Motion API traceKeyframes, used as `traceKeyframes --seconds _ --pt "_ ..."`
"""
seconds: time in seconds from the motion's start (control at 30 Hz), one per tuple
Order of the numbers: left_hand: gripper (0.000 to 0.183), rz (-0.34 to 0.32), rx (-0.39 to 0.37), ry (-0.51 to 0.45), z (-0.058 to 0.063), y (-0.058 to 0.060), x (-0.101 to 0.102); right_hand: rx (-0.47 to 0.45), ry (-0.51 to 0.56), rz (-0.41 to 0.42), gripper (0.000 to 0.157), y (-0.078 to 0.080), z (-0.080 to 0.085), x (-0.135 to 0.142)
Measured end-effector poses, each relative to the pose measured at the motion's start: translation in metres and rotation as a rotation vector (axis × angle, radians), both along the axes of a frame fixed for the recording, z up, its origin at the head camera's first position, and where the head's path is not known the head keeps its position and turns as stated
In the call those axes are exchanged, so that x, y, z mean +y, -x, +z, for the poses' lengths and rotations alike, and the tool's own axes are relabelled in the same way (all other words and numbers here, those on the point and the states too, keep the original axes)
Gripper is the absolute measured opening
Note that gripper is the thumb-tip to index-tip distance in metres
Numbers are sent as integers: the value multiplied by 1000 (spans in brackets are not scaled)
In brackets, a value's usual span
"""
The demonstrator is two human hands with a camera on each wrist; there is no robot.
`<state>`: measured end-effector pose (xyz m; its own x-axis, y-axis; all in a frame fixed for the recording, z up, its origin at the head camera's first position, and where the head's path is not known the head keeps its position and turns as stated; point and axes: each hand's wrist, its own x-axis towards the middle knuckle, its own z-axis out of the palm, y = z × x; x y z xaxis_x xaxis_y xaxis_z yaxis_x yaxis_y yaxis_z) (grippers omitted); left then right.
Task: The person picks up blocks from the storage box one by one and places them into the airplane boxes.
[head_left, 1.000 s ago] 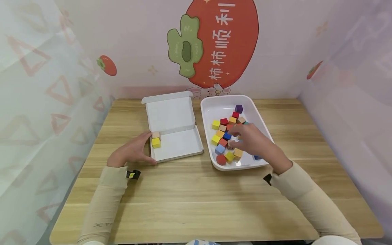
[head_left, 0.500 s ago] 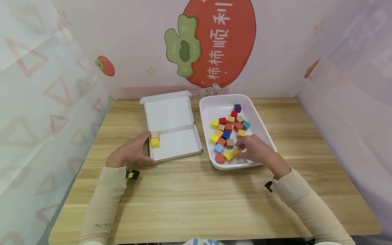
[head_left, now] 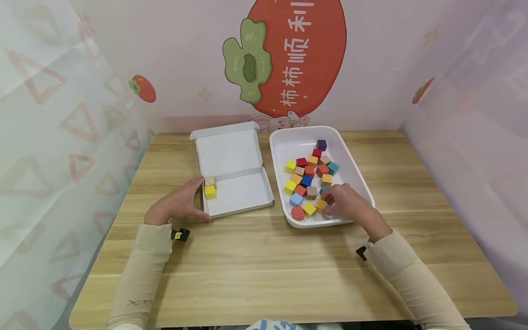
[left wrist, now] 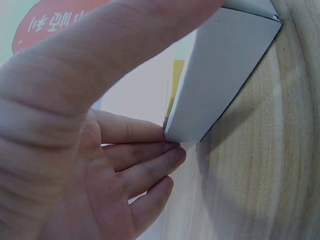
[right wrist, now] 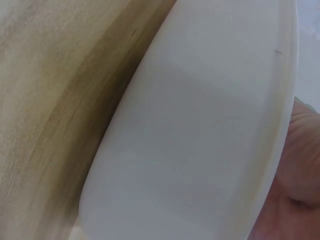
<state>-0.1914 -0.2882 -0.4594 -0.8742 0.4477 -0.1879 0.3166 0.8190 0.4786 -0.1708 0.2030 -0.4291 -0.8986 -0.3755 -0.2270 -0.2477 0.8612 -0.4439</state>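
Observation:
In the head view my left hand [head_left: 175,204] rests at the left side of the open white cardboard box [head_left: 243,192], its thumb by the front corner. The left wrist view shows its fairly straight fingers [left wrist: 145,172] touching the box edge. Inside the box, a yellow block [head_left: 210,192] sits in front of a pale wooden block [head_left: 210,182]. My right hand [head_left: 346,201] reaches into the white tray [head_left: 288,137] and pinches an orange block [head_left: 320,204] between thumb and fingers. In the right wrist view the tray wall [right wrist: 200,115] hides the fingertips.
Several coloured blocks lie in the tray, among them a light blue block [head_left: 296,199], a red block [head_left: 298,213], a yellow block [head_left: 309,209] and a purple block [head_left: 321,145]. The box lid [head_left: 230,153] leans back. A wooden table [head_left: 255,275] bears everything, with a printed wall behind.
My right hand has come down toward the tray's front and now pinches the orange block there, uncovering blocks farther back. The left hand stays at the box.

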Motion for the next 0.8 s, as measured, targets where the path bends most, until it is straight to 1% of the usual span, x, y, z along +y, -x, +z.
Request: traceKeyframes --seconds 0.13,0.27,0.57,0.7,0.8 --pt "133 1 4 -1 0 0 1 7 8 -16 30 0 1 1" --pt "132 -6 11 -7 0 0 1 35 15 -15 32 0 6 1" --pt "131 6 -4 -13 1 1 1 101 38 5 30 -1 34 -10" --pt "131 -1 3 -20 0 0 1 97 60 3 34 -4 45 -21" --pt "131 -12 13 -26 -1 1 1 89 87 19 34 -4 51 -30"
